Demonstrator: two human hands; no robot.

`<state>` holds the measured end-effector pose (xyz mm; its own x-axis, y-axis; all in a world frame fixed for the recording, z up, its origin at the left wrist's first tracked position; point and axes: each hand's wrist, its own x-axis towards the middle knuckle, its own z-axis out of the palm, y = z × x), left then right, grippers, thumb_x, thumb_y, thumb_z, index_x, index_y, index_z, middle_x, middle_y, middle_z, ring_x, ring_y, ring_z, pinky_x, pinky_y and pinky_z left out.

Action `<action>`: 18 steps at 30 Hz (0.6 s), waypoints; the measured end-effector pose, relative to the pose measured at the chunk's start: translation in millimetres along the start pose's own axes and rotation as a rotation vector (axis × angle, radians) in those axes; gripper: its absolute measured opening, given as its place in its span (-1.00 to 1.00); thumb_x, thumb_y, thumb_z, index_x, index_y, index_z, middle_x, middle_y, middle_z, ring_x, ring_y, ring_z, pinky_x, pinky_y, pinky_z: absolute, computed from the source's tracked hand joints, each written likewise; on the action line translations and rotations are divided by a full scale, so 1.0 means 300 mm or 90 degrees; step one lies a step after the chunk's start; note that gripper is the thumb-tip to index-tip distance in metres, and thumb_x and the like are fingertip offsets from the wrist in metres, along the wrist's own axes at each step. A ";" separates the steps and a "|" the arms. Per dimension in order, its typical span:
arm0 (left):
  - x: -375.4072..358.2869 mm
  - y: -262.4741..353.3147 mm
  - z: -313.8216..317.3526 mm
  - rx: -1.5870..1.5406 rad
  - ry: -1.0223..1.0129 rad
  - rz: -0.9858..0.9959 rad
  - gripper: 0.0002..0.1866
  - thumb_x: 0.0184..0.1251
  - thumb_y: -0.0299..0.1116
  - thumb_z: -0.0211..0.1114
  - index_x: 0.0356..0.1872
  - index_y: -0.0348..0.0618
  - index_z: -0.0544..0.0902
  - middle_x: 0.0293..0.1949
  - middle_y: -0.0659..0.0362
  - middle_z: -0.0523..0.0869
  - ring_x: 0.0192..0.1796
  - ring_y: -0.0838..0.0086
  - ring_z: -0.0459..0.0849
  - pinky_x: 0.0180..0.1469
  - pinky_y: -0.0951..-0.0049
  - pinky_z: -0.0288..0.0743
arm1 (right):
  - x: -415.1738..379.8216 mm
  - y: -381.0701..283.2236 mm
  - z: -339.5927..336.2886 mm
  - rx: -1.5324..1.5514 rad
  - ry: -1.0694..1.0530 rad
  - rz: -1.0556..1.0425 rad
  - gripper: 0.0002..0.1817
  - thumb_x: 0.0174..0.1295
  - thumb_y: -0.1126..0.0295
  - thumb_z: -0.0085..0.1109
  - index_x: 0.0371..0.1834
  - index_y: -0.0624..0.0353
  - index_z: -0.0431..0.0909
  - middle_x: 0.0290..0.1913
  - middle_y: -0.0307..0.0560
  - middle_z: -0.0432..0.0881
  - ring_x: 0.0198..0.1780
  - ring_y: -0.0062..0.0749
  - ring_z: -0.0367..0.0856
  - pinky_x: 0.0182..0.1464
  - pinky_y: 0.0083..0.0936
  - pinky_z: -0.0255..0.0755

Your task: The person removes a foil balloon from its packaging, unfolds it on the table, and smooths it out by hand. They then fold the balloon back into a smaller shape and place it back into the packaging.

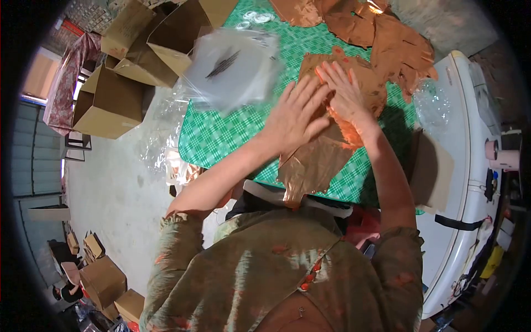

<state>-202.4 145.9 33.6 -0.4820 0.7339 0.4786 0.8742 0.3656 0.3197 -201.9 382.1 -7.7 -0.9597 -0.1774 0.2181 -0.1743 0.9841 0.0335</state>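
A flat, crinkled piece of shiny copper-coloured foil lies on a green checked tablecloth, its narrow end reaching the near table edge. My left hand lies flat on it, fingers outstretched and slightly apart. Just to the right, my right hand also rests on the foil, palm down with straight fingers. An orange-lit, folded part of the foil shows beneath the right wrist. What lies under both palms is hidden. More copper-coloured foil pieces are heaped at the far right of the table.
A stack of clear plastic bags with dark printing sits left of my hands. White rings lie behind it. Open cardboard boxes stand at the left. A white appliance borders the table's right side. Another person is far off, lower left.
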 end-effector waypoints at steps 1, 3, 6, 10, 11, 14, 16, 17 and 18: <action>0.045 -0.031 0.035 -0.008 0.034 -0.004 -0.24 0.60 0.06 0.15 0.65 -0.14 0.26 0.63 -0.12 0.28 0.68 -0.05 0.19 0.68 -0.09 0.04 | -0.001 -0.012 -0.016 -0.032 -0.032 0.003 -0.38 0.54 0.19 -0.02 0.65 0.03 0.32 0.76 -0.18 0.09 0.77 -0.20 -0.07 0.70 0.17 -0.18; 0.104 -0.081 0.110 -0.001 0.046 -0.023 -0.24 0.60 0.04 0.15 0.65 -0.14 0.26 0.63 -0.13 0.29 0.67 -0.05 0.21 0.67 -0.09 0.06 | 0.007 0.005 0.004 0.023 -0.009 0.009 -0.35 0.37 0.29 0.15 0.56 0.11 0.44 0.78 -0.19 0.02 0.78 -0.20 -0.13 0.71 0.16 -0.23; 0.129 -0.107 0.196 0.014 0.006 -0.048 -0.22 0.63 0.08 0.09 0.69 -0.12 0.19 0.67 -0.11 0.22 0.70 0.01 0.15 0.70 -0.08 -0.03 | 0.007 0.022 0.022 -0.025 -0.040 0.002 -0.35 0.47 0.19 0.05 0.63 0.07 0.36 0.79 -0.19 0.01 0.79 -0.19 -0.13 0.72 0.16 -0.27; 0.105 -0.097 0.221 0.098 -0.069 -0.064 -0.17 0.65 0.20 0.00 0.72 -0.09 0.12 0.72 -0.09 0.12 0.74 0.05 0.05 0.73 -0.07 -0.15 | 0.004 -0.006 -0.011 0.073 -0.032 0.036 -0.29 0.60 -0.03 -0.21 0.75 -0.02 0.12 0.78 -0.18 0.03 0.79 -0.19 -0.15 0.73 0.16 -0.30; 0.108 -0.093 0.211 0.101 -0.072 -0.060 -0.16 0.64 0.20 0.00 0.73 -0.09 0.11 0.71 -0.09 0.12 0.74 0.04 0.06 0.73 -0.07 -0.14 | 0.003 -0.006 -0.014 0.061 -0.031 0.030 -0.30 0.61 0.01 -0.21 0.75 -0.01 0.12 0.79 -0.19 0.03 0.79 -0.19 -0.13 0.73 0.16 -0.31; 0.108 -0.095 0.205 0.104 -0.055 -0.044 -0.15 0.64 0.22 0.01 0.72 -0.10 0.11 0.70 -0.12 0.15 0.72 0.02 0.09 0.73 -0.06 -0.12 | 0.002 0.004 -0.011 0.000 -0.043 0.010 -0.31 0.62 0.03 -0.22 0.75 0.00 0.12 0.79 -0.18 0.02 0.78 -0.19 -0.13 0.73 0.16 -0.32; 0.106 -0.099 0.211 0.102 -0.046 -0.037 -0.14 0.63 0.24 0.01 0.72 -0.10 0.12 0.68 -0.14 0.18 0.71 0.00 0.12 0.72 -0.06 -0.11 | 0.008 0.011 0.005 -0.010 -0.048 0.011 -0.30 0.61 0.04 -0.23 0.76 0.01 0.10 0.79 -0.19 0.02 0.79 -0.20 -0.14 0.74 0.15 -0.33; 0.107 -0.099 0.210 0.105 -0.048 -0.036 -0.14 0.62 0.25 0.01 0.71 -0.11 0.14 0.68 -0.15 0.19 0.71 -0.01 0.12 0.72 -0.06 -0.10 | 0.012 0.013 0.010 0.000 -0.055 0.019 -0.30 0.61 0.04 -0.24 0.76 0.01 0.09 0.79 -0.19 0.02 0.79 -0.20 -0.14 0.74 0.15 -0.34; 0.108 -0.098 0.210 0.108 -0.049 -0.036 -0.13 0.62 0.26 0.01 0.71 -0.12 0.16 0.67 -0.16 0.21 0.70 -0.02 0.13 0.72 -0.06 -0.10 | 0.014 0.018 0.013 0.010 -0.061 0.026 -0.30 0.61 0.05 -0.24 0.76 0.01 0.08 0.79 -0.18 0.02 0.79 -0.20 -0.15 0.74 0.15 -0.34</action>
<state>-239.9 194.9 -11.8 -0.5305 0.7488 0.3974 0.8464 0.4938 0.1994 -207.9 386.6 -10.5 -0.9827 -0.1377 0.1240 -0.1373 0.9905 0.0116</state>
